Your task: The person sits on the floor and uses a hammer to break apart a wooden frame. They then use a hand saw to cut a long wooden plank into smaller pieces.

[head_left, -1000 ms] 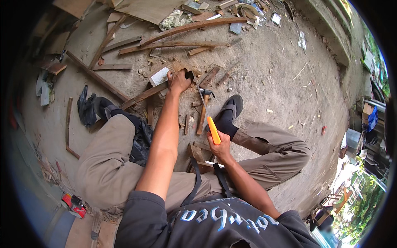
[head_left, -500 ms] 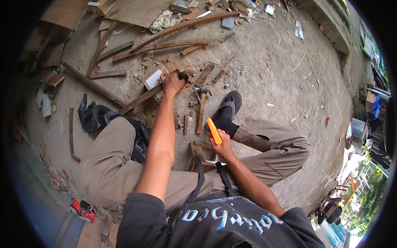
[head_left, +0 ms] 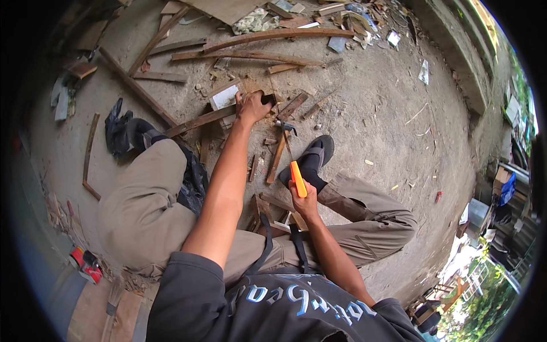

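A dark wooden strip (head_left: 199, 122) lies slanting, its right end raised on a block with a white face (head_left: 225, 97). My left hand (head_left: 251, 108) is closed over the strip near that end, pressing it down. In my right hand (head_left: 304, 195) is the orange handle of a handsaw (head_left: 297, 178), gripped with the fingers wrapped round it. The thin blade runs away from me across the strip's end, just right of my left hand. Where its teeth meet the wood is too small to make out. Below the blade lies a claw hammer (head_left: 278, 154) with a wooden handle.
Long wooden strips (head_left: 250, 55) and offcuts are strewn over the dirt floor ahead. A black plastic bag (head_left: 118, 131) lies by my left foot. Between my legs stands a small wooden frame (head_left: 274, 212). A concrete ledge (head_left: 456, 57) runs along the far right.
The view has turned slightly, shifting the scene. My right hand has pushed the saw forward, and its blade now shows beyond the strip. My left hand keeps its hold on the wood.
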